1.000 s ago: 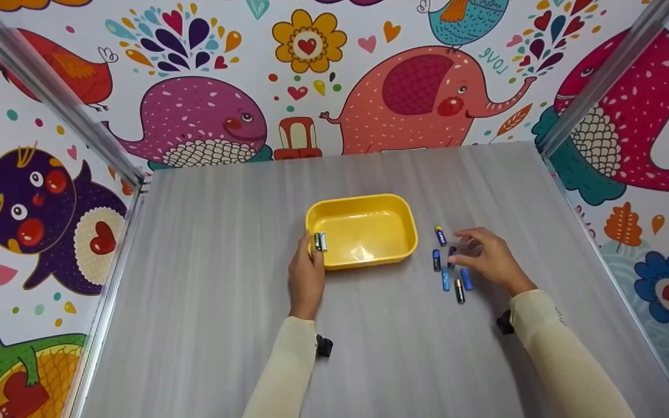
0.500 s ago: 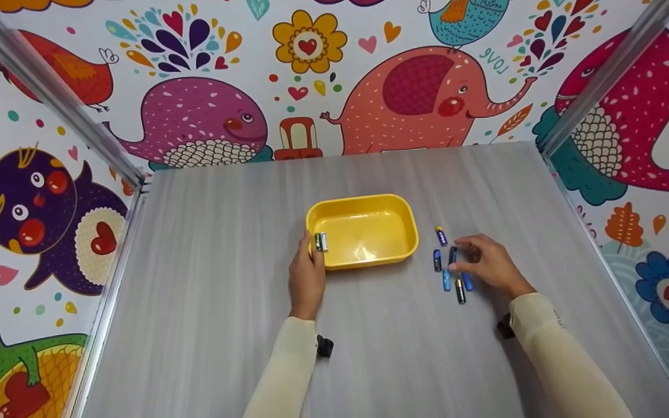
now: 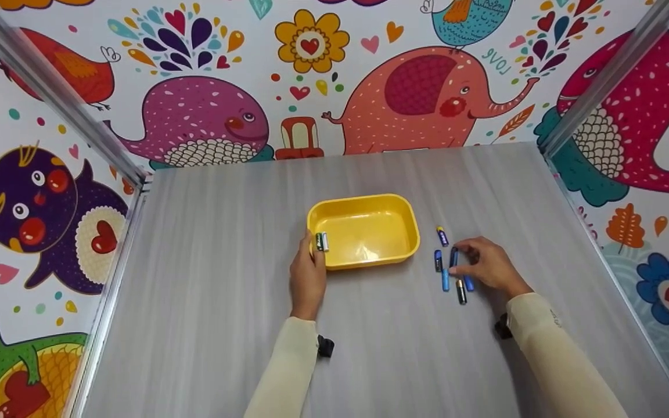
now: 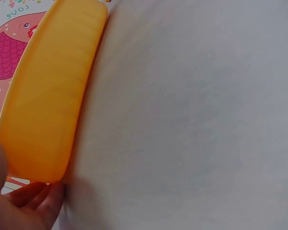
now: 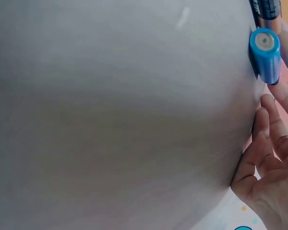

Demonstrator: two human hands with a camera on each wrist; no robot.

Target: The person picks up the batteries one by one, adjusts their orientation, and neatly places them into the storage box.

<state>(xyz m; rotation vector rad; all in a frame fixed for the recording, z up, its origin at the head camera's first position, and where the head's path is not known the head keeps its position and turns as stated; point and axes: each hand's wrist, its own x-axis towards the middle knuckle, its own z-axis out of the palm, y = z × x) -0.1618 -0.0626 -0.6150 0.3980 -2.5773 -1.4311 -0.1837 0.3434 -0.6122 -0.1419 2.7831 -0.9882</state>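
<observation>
In the head view, my left hand point(image 3: 308, 278) grips the left end of a yellow plastic tray point(image 3: 363, 265), thumb at the rim and fingers outside. The left wrist view shows those fingertips low against the tray wall point(image 4: 48, 105). Two small batteries point(image 3: 322, 241), one green and one white, lie inside near the thumb. To the tray's right, my right hand point(image 3: 488, 267) pinches a dark blue battery point(image 3: 455, 255) between thumb and forefinger, low over the table. In the right wrist view, a bright blue battery point(image 5: 267, 57) lies beside the fingers, its flat end showing.
Several loose batteries surround the right hand: a yellow-tipped one point(image 3: 442, 236), a dark blue one point(image 3: 438, 261), a light blue one point(image 3: 445, 280) and a black-and-gold one point(image 3: 461, 292). The grey table point(image 3: 212, 278) meets patterned walls point(image 3: 369, 69) and metal posts point(image 3: 601, 81).
My right hand has moved slightly toward the near edge, its thumb and forefinger closing in at the dark blue battery. The left hand and the tray have stayed put.
</observation>
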